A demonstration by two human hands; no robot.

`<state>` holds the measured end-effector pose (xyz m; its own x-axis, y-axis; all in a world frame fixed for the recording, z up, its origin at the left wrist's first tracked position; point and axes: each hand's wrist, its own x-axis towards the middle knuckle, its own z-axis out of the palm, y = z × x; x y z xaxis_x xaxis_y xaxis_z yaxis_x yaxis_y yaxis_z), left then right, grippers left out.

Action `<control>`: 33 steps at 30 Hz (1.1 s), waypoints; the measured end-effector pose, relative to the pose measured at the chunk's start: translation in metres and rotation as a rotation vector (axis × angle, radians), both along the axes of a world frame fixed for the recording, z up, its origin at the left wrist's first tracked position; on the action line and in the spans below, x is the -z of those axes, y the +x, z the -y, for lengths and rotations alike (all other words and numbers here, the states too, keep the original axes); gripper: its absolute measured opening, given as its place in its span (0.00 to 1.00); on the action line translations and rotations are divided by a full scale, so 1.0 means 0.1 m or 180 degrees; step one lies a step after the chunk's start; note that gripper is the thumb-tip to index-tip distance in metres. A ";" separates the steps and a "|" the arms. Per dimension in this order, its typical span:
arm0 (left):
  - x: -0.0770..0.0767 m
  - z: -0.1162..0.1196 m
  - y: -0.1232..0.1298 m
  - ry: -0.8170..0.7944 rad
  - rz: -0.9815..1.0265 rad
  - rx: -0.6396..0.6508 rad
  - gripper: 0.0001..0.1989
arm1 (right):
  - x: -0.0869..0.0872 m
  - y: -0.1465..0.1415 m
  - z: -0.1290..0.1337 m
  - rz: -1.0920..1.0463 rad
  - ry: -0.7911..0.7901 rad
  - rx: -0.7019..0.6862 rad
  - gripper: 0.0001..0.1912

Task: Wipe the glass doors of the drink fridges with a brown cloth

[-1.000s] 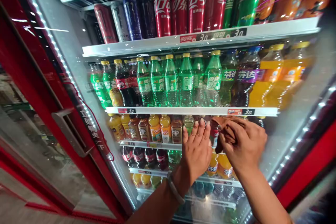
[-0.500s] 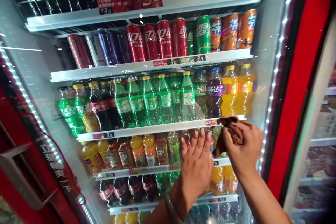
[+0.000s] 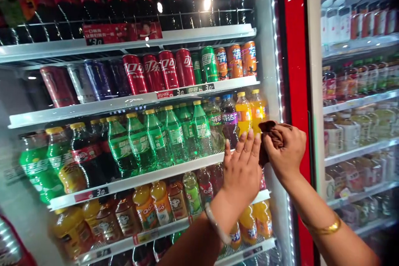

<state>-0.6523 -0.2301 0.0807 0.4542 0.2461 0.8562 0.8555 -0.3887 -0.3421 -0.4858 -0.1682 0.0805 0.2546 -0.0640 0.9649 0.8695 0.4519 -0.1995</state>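
Glass [image 3: 266, 58] flecked with reflected lights [image 3: 207, 3] is backed by white shelves [image 3: 174, 35] of glossy bottles [image 3: 173, 137] and metal cans [image 3: 134, 74]. The left hand [image 3: 241, 170] is held flat, fingers straightened; just beside it, crumpled cloth [image 3: 278, 135] is clutched by the right hand [image 3: 288, 151], near a red frame [image 3: 297, 50].
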 end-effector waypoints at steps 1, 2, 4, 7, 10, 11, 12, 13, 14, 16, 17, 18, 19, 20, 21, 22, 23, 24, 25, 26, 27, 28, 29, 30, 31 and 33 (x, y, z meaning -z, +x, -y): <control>-0.05 -0.03 0.05 0.0018 0.0081 0.0003 0.36 | 0.01 -0.04 0.03 0.0092 0.0043 -0.0029 0.11; -0.08 -0.04 0.07 0.0024 0.0132 -0.0010 0.36 | 0.08 -0.06 0.06 0.0296 0.0082 -0.0074 0.12; -0.11 -0.05 0.06 0.0024 0.0117 -0.0051 0.35 | 0.29 -0.01 0.13 0.0907 0.0141 -0.0170 0.15; -0.16 -0.05 -0.01 0.0106 -0.0179 -0.0022 0.36 | 0.38 0.23 0.09 0.1618 0.0145 -0.0146 0.15; -0.34 -0.13 -0.01 0.0263 -0.0428 0.0076 0.38 | -0.13 0.44 -0.06 0.1235 -0.0036 0.0112 0.11; -0.43 -0.16 0.03 0.0287 -0.0434 0.0089 0.39 | -0.37 0.46 -0.11 0.0853 -0.0069 0.0184 0.11; -0.51 -0.20 0.07 0.0294 -0.0408 0.0085 0.40 | -0.58 0.44 -0.14 0.0527 -0.0103 0.0206 0.12; -0.57 -0.24 0.11 0.0291 -0.0346 0.0055 0.41 | -0.75 0.40 -0.16 0.0275 -0.0080 0.0225 0.12; -0.62 -0.27 0.15 0.0278 -0.0266 -0.0003 0.41 | -0.84 0.35 -0.16 0.0117 -0.0020 0.0227 0.12; -0.65 -0.28 0.18 0.0224 -0.0110 -0.0207 0.42 | -0.79 0.24 -0.13 0.0246 0.0177 0.0193 0.12; -0.64 -0.27 0.18 0.0187 -0.0067 -0.0324 0.41 | -0.67 0.21 -0.11 0.0526 0.0286 0.0153 0.14; -0.62 -0.26 0.16 0.0152 -0.0072 -0.0422 0.41 | -0.52 0.22 -0.09 0.0903 0.0385 0.0098 0.16; -0.60 -0.24 0.13 0.0127 -0.0112 -0.0495 0.41 | -0.37 0.25 -0.08 0.1332 0.0474 0.0047 0.19; -0.58 -0.22 0.11 0.0114 -0.0174 -0.0538 0.40 | -0.26 0.31 -0.09 0.1703 0.0556 0.0017 0.21; -0.57 -0.19 0.09 0.0105 -0.0232 -0.0557 0.39 | -0.21 0.39 -0.11 0.1951 0.0615 0.0038 0.23; -0.59 -0.18 0.08 0.0098 -0.0275 -0.0556 0.38 | -0.24 0.46 -0.14 0.2037 0.0644 0.0096 0.24; -0.63 -0.16 0.08 0.0086 -0.0290 -0.0545 0.37 | -0.34 0.51 -0.17 0.1939 0.0637 0.0176 0.24; -0.69 -0.15 0.10 0.0071 -0.0281 -0.0521 0.37 | -0.49 0.53 -0.21 0.1685 0.0594 0.0256 0.24; -0.77 -0.13 0.14 0.0058 -0.0261 -0.0482 0.37 | -0.68 0.51 -0.23 0.1334 0.0524 0.0310 0.22; -0.86 -0.12 0.17 0.0049 -0.0240 -0.0433 0.37 | -0.87 0.46 -0.25 0.0952 0.0443 0.0319 0.20; -0.95 -0.10 0.21 0.0045 -0.0213 -0.0387 0.37 | -1.03 0.37 -0.25 0.0632 0.0369 0.0297 0.19; -1.02 -0.07 0.24 0.0041 -0.0181 -0.0349 0.37 | -1.14 0.27 -0.23 0.0451 0.0307 0.0257 0.18; -1.08 -0.05 0.25 0.0032 -0.0150 -0.0324 0.37 | -1.17 0.17 -0.21 0.0412 0.0263 0.0221 0.17; -1.11 -0.02 0.24 0.0023 -0.0145 -0.0306 0.38 | -1.13 0.08 -0.17 0.0514 0.0232 0.0198 0.18; -1.11 0.01 0.21 0.0019 -0.0183 -0.0286 0.38 | -1.03 0.03 -0.13 0.0735 0.0224 0.0186 0.19; -1.05 0.06 0.09 0.0045 -0.0351 -0.0244 0.38 | -0.71 0.05 -0.08 0.1356 0.0320 0.0179 0.21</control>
